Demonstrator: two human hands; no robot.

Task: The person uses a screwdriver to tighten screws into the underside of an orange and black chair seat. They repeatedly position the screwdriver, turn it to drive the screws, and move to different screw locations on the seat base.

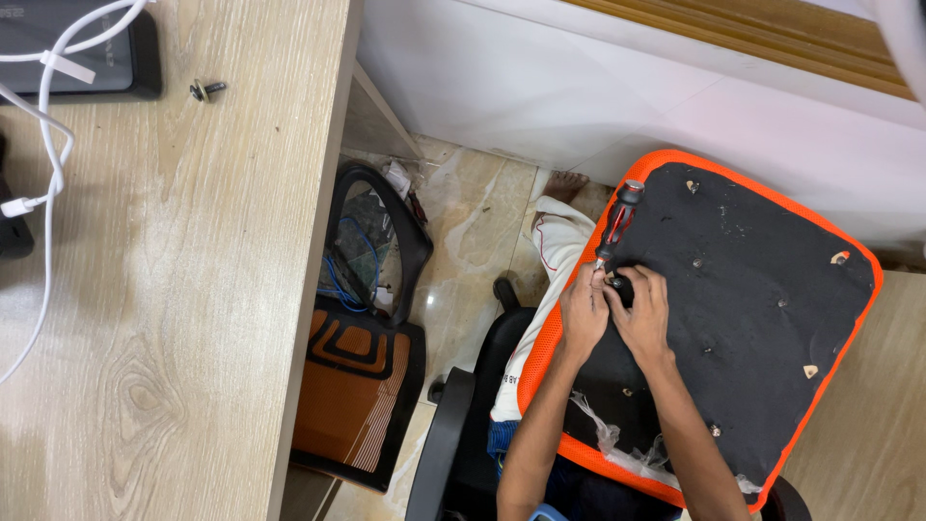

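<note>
Gripping a screwdriver, left hand, right hand, on seat base

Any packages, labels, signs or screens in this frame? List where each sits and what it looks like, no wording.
Dark flat device, possibly a screen or box: top left corner of the wooden desk, rectangular, black, cut off by the frame, white cable across it.
Torn clear plastic wrap: near edge of the orange-rimmed black seat panel, crumpled, transparent.
No signs or readable labels show elsewhere.
</note>
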